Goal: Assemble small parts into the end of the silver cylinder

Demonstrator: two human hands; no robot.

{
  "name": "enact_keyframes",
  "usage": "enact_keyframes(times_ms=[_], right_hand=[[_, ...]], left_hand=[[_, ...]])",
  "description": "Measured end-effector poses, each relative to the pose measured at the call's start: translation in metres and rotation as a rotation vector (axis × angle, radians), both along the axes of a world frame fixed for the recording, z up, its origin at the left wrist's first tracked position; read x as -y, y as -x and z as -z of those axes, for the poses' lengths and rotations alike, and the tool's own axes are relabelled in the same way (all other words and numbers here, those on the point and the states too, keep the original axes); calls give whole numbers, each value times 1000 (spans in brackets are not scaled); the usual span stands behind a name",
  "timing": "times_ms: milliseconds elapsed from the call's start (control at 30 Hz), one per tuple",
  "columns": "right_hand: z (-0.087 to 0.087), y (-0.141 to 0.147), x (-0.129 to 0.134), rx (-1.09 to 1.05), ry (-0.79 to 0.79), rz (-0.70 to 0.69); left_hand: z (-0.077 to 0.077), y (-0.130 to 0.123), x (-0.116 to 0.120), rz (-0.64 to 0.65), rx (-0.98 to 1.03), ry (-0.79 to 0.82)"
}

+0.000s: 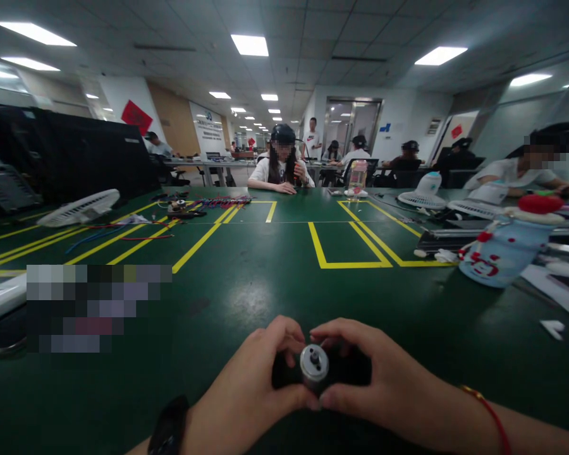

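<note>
A small metal electric motor (315,365) stands near the table's front edge, its round silver end and short shaft facing up. From the left, my left hand (260,373) curls round it, with the thumb in front and the fingers behind. My right hand (377,366) curves in from the other side, its thumb tip meeting the left thumb before the motor. Both hands are closed about it, though the fingertips behind and the motor's lower part are partly hidden. A black band is on my left wrist and a red cord on my right.
Yellow tape lines mark the green table (246,284). A light blue cup (500,249) and white fans (424,191) are at the right. Left are another fan (83,207), wires (145,235) and a black case (95,148). A person (282,164) sits across the table.
</note>
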State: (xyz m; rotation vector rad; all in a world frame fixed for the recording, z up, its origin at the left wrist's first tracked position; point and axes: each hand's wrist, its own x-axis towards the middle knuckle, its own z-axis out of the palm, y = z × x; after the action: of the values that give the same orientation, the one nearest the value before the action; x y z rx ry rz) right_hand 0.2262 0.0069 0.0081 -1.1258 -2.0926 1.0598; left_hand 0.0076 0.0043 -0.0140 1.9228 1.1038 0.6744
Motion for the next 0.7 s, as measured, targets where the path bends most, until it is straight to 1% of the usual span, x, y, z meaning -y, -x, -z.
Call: enact_keyframes(times_ms=[67,100,167,267,367,433,600,700], right_hand=[[9,-2,1,-36,23,-29],[12,-2,1,-50,8,-69],[14,-1,2,-52,-21,-90],[14,-1,3,-44,-63,-40],[13,-6,5,-16,-82,-2],[13,-12,7,3,-79,-8],[16,-24,8,16,-78,-21],[18,-25,8,7,-87,-36]], left_hand=[[-3,-1,2,-22,-9,10],[-5,-1,3,-30,-19,-3],[-12,2,5,-22,-16,-60],[-25,4,6,9,40,-155],[-33,-2,2,0,31,-164],[-36,-9,-2,13,17,-145],[-39,-26,-7,106,22,-112],[-39,-29,-7,109,45,-90]])
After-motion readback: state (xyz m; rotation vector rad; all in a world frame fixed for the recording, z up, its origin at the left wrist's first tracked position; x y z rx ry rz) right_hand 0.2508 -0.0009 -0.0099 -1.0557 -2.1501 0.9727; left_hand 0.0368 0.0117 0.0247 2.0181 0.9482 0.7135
